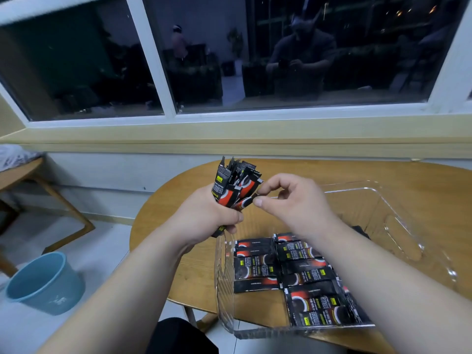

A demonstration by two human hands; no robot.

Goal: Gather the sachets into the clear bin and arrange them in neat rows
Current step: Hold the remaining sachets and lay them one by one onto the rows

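Currently, over the left wall of the clear bin (398,226), the left hand (204,215) has its grip clamped round a sachet bundle (235,180); the right hand (293,200) grip pinches one protruding sachet (245,201).

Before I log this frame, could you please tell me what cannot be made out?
Head view:
- Rows of sachets in the bin: the right forearm covers their right side.
- Bunch in the left hand: overlapping, uncountable.
- Sachet pinched by the right hand: mostly buried in the bunch.
- Lettering: too small.
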